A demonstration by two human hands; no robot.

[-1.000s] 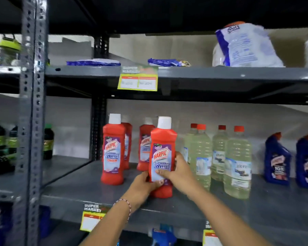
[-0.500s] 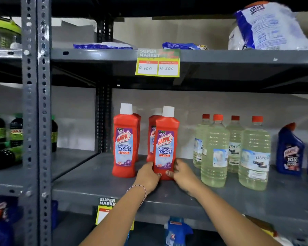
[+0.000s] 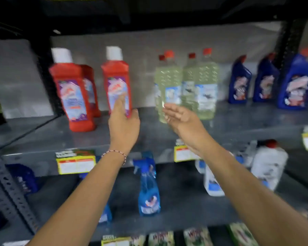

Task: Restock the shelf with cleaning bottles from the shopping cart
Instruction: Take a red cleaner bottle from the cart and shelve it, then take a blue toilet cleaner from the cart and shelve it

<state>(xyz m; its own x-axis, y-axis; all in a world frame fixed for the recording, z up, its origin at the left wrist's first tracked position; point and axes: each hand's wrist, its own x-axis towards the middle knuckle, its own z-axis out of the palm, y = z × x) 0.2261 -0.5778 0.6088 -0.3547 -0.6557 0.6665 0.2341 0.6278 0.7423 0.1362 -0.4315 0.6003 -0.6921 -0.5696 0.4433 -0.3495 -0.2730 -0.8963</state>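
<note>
A red bathroom cleaner bottle (image 3: pixel 116 75) with a white cap stands upright on the grey middle shelf (image 3: pixel 149 132). My left hand (image 3: pixel 123 125) is in front of its base, fingers loose and apart, with the index finger lying against the label and the thumb beside the bottle. My right hand (image 3: pixel 180 118) hovers open to the right of it, palm turned up, holding nothing. Two more red bottles (image 3: pixel 73 93) stand to the left. The picture is blurred. No shopping cart is in view.
Pale yellow bottles (image 3: pixel 187 86) stand right behind my right hand, with dark blue bottles (image 3: pixel 266 80) further right. On the lower shelf are blue refill pouches (image 3: pixel 148 189) and white bottles (image 3: pixel 268 164). Yellow price tags (image 3: pixel 76 164) hang on the shelf edge. A perforated post (image 3: pixel 9 189) stands at the left.
Both hands have loosened from the red bottle, which now stands on the shelf. My right hand has moved off to the right. The view has dropped, showing the lower shelf.
</note>
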